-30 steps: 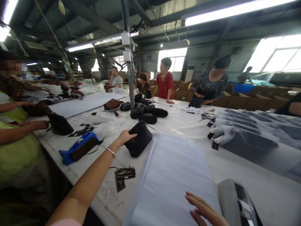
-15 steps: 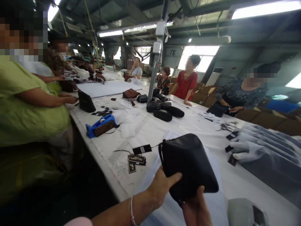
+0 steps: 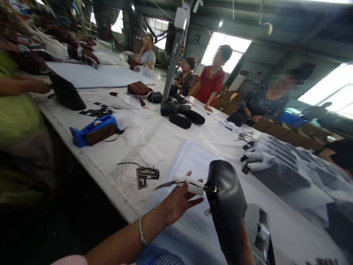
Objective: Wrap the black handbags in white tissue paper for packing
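Note:
A black pouch (image 3: 227, 206) stands on edge before me, its zipper end turned to the left. My right hand (image 3: 246, 244) grips its lower right side, mostly hidden behind it. From the zipper end runs a strap wrapped in white (image 3: 194, 187), lying between the thumb and fingers of my left hand (image 3: 179, 200), the other fingers spread. A dark tag (image 3: 165, 184) on a thin cord hangs out past that hand. Beneath lies a stack of clear plastic bags (image 3: 183, 158). Black-and-gold hang tags (image 3: 147, 173) rest on the table to the left.
A blue tape dispenser (image 3: 95, 130) sits at the left, with several black pouches (image 3: 180, 120) by the post (image 3: 175, 55). Plastic-wrapped goods (image 3: 281, 169) cover the right side. A clear-wrapped item (image 3: 257, 228) lies beside the pouch. Co-workers stand around the table (image 3: 110, 176).
The pouch has been turned from its broad face onto its edge. My left hand has left the pouch's side for the white-wrapped strap. The view has shifted right and down.

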A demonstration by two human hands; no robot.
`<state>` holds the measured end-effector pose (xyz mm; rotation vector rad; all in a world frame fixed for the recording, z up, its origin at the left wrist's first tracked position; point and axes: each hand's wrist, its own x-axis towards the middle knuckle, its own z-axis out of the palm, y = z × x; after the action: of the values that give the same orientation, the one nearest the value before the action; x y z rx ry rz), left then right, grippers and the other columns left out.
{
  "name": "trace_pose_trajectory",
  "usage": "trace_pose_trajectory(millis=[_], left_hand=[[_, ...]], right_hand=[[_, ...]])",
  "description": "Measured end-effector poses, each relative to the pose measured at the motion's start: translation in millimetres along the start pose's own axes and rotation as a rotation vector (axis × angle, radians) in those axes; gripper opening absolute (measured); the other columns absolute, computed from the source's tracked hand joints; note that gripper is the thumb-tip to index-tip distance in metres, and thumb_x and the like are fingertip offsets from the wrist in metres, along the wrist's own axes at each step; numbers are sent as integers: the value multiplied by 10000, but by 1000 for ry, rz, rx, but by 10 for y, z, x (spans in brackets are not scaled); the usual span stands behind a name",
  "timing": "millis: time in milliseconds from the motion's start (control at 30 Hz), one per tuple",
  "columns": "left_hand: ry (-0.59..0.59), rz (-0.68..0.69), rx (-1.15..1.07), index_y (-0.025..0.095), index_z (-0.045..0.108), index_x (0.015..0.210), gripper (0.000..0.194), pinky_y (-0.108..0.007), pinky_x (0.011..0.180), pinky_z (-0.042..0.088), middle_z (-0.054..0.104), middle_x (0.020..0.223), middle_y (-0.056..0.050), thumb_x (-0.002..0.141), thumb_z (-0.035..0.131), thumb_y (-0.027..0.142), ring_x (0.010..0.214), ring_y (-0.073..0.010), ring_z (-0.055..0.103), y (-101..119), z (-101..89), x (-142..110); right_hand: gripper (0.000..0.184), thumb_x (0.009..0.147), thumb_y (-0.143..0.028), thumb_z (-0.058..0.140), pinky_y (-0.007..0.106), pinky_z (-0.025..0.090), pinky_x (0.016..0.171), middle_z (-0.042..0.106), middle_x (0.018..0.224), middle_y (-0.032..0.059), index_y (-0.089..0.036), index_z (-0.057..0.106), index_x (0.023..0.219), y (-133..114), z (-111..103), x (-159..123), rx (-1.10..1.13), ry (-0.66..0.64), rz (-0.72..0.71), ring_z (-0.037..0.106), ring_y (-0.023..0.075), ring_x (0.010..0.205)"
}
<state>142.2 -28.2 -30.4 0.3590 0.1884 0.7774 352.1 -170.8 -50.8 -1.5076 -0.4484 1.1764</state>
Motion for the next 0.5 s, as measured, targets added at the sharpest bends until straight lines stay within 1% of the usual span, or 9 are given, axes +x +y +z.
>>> trace_pose_trajectory(millis=[67, 100, 133, 200, 300, 400, 500], left_hand=[[54, 36, 7, 308, 414, 1433, 670, -482, 1075, 398, 492, 1466, -117, 851, 704, 470, 1332, -294, 482, 113, -50, -29], [84, 49, 48, 308, 428, 1424, 637, -458, 1064, 415, 480, 1479, -110, 862, 708, 416, 1342, -290, 472, 172, -82, -49], [117, 58, 108, 306, 448, 1409, 609, -433, 1047, 433, 480, 1479, -104, 864, 713, 370, 1348, -287, 465, 226, -120, -69], [182, 75, 246, 300, 486, 1376, 567, -393, 1016, 459, 493, 1469, -94, 860, 720, 308, 1362, -280, 449, 310, -206, -102], [270, 98, 404, 276, 547, 1302, 521, -367, 998, 469, 553, 1410, -94, 823, 751, 298, 1351, -274, 465, 367, -331, -116], [365, 117, 505, 251, 589, 1242, 515, -327, 972, 474, 611, 1343, -91, 772, 792, 309, 1305, -261, 518, 378, -424, -84], [470, 124, 527, 234, 616, 1210, 518, -265, 876, 506, 649, 1293, -85, 737, 819, 290, 1248, -242, 569, 393, -514, -36]], right_hand=[[797, 817, -727, 544, 432, 516, 1037, 700, 1189, 48, -219, 461, 1425, -8, -3, -53, 161, 190, 126, 540, 276, 1259], [807, 795, -682, 621, 416, 524, 1027, 706, 1179, 51, -202, 455, 1423, -29, -5, -69, 227, 250, 187, 549, 275, 1249], [802, 781, -642, 672, 399, 534, 1014, 710, 1172, 56, -191, 465, 1411, -58, -8, -76, 246, 263, 218, 563, 275, 1234], [727, 764, -591, 726, 367, 552, 981, 720, 1151, 64, -186, 542, 1338, -126, -14, -60, 222, 233, 216, 602, 279, 1186], [613, 777, -548, 740, 330, 558, 954, 721, 1151, 64, -192, 607, 1259, -200, -15, 37, 160, 153, 155, 637, 266, 1139], [576, 791, -521, 742, 310, 534, 977, 716, 1164, 64, -188, 615, 1244, -189, -14, 178, 117, 104, 138, 648, 243, 1122], [546, 808, -524, 724, 298, 514, 995, 711, 1177, 60, -197, 623, 1233, -119, -18, 288, 71, 97, 138, 648, 226, 1122]])
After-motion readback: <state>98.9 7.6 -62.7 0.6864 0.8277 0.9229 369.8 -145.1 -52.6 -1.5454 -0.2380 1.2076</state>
